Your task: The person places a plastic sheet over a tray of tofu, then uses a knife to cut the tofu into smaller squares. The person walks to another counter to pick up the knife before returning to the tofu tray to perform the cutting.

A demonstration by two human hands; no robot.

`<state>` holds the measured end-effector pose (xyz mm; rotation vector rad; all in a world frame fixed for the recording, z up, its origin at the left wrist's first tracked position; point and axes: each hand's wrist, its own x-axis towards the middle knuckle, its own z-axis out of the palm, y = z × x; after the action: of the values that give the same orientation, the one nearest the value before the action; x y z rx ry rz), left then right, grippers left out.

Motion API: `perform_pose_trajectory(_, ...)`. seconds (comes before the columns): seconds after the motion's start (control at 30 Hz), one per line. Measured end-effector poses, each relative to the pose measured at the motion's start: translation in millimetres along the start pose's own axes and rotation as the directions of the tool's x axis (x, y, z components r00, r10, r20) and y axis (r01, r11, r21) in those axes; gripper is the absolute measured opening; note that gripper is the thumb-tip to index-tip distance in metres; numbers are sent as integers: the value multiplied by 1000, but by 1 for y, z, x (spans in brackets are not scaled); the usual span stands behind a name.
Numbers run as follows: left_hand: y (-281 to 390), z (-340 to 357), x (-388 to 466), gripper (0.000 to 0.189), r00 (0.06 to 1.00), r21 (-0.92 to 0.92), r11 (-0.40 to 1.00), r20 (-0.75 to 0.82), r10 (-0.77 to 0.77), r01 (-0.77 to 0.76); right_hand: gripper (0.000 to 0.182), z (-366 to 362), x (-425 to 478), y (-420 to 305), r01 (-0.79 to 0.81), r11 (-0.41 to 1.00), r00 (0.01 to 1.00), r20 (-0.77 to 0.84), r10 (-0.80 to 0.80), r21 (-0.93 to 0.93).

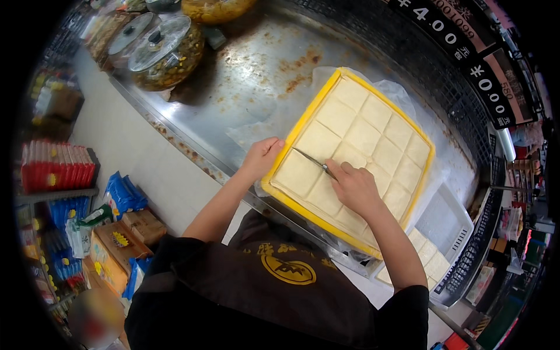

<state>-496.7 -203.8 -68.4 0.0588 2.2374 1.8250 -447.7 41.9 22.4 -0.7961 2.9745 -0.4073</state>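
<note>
A large slab of what looks like tofu (361,131), scored into squares, lies in a yellow tray (306,105) on a metal counter. My right hand (356,186) is closed around the handle of a knife (310,159); its blade lies along a line between two squares near the left side. At the tray's left rim, my left hand (264,155) has its fingers curled against the yellow edge. Whether those fingers grip the rim is hard to tell. Thin translucent sheeting (398,94) shows around the tray.
A white plastic tray (459,214) with pale blocks (431,258) stands to the right. Glass-lidded bowls of food (168,65) sit at the counter's upper left. Black plastic mesh (446,92) borders the far side. Packaged goods (57,166) fill shelves at left.
</note>
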Motion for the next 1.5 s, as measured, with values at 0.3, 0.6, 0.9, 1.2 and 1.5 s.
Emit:
perform_pose_trajectory(0.3,3,-1,-1,36,1000,19,1000,19,14,-15,28,-16,20,-10,-11,993,979,201,35,-116)
perform_pose_trajectory(0.6,4,-2,-1,37,998,71,996,22,61,-63,26,-18,14,-10,19,997,988,155,-7,-78)
perform_pose_trajectory(0.9,-1,-3,1,34,1000,49,999,22,21,-22,34,-10,2,-2,27,995,996,90,-18,-95)
perform_pose_trajectory(1.2,4,-3,0,34,1000,26,1000,27,4,-5,34,-18,1,-3,2,996,994,112,9,-93)
perform_pose_trajectory(1.5,2,-3,1,35,1000,38,999,26,6,-7,41,-8,-9,2,3,1000,999,45,-2,-31)
